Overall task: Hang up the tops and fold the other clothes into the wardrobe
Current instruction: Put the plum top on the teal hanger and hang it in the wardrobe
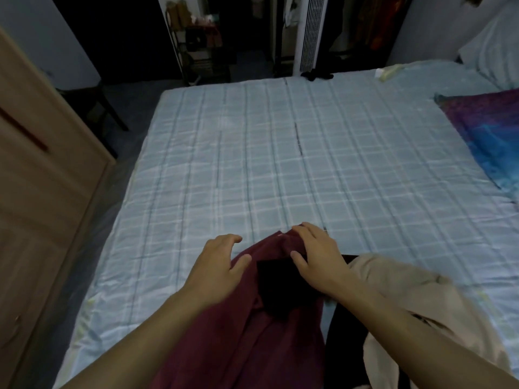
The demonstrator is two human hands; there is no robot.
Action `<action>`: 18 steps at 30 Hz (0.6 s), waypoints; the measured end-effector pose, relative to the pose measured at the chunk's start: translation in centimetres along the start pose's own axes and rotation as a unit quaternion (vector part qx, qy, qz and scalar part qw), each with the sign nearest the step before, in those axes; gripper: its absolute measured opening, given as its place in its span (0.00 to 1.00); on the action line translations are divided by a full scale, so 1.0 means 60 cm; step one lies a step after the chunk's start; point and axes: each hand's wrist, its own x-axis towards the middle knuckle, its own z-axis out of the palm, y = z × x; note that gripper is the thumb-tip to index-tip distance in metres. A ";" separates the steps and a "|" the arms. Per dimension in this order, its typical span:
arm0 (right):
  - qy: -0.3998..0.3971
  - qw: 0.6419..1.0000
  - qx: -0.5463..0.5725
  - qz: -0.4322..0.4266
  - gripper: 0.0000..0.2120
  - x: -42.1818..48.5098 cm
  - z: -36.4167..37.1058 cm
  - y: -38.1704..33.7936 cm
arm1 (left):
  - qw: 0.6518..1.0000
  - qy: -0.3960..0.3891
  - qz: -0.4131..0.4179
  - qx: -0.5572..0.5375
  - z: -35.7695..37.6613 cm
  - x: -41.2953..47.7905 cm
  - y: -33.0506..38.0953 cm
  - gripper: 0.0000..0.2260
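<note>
- Resting on the maroon garment (238,332) on the bed (280,150), my left hand (219,265) and right hand (317,259) have fingers loosely spread.
- Wardrobe (42,192) contents hidden from me.
- Beige garment (398,279) cut off.

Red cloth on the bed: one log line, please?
left hand: open, touching red cloth | right hand: open, pressing it | beige garment: beside
</note>
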 end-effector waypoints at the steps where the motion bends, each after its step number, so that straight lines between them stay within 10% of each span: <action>1: -0.003 1.000 0.001 0.005 0.27 0.022 0.014 0.009 | 1.000 -0.008 0.000 0.000 0.014 0.024 -0.012 0.23; 11: 0.018 0.995 0.010 0.095 0.18 0.185 0.158 0.113 | 0.998 -0.057 -0.001 -0.018 0.207 0.212 -0.122 0.19; 18: -0.110 0.983 -0.042 0.138 0.26 0.247 0.226 0.176 | 0.994 -0.110 0.017 -0.006 0.316 0.287 -0.153 0.15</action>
